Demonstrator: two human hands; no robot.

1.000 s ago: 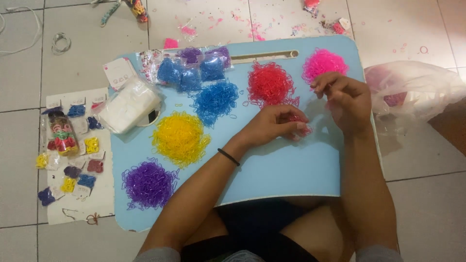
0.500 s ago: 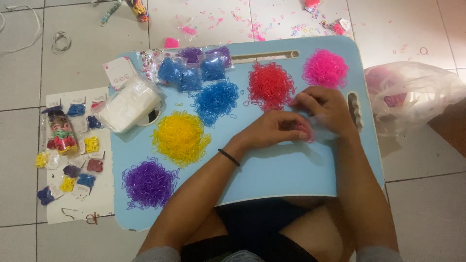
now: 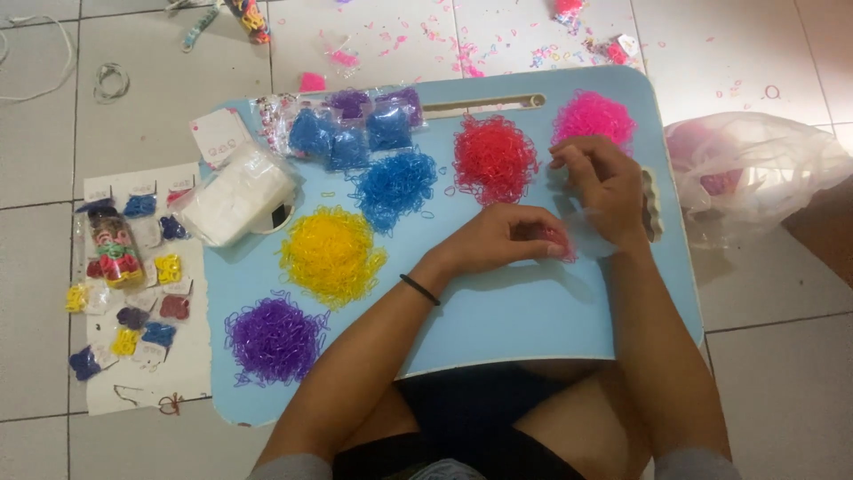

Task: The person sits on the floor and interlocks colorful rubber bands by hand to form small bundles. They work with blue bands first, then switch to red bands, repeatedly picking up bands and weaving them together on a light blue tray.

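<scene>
Sitting on the light blue lap tray (image 3: 498, 320) are five fluffy heaps of tiny rubber bands: one purple heap (image 3: 274, 338), one yellow heap (image 3: 330, 254), one blue heap (image 3: 396, 187), one red heap (image 3: 494, 158) and one pink heap (image 3: 593, 119). Near the top edge about five small bags of blue and purple bands (image 3: 354, 133) are lying in a bunch, and one white plastic bag (image 3: 238, 196) is sitting at the left edge. The left hand (image 3: 505, 240) is lying knuckles up in the middle of the tray, fingers curled together over a small clump of red bands (image 3: 558, 240). The right hand (image 3: 606, 190) is bending in just beside it, fingertips pinched close at a thin clear bag (image 3: 590, 235). The bag is see-through and hard to make out, so whether the fingers are really gripping it cannot be told. Most of the red clump is hiding under the left fingers. The legs are cut off at the bottom
</scene>
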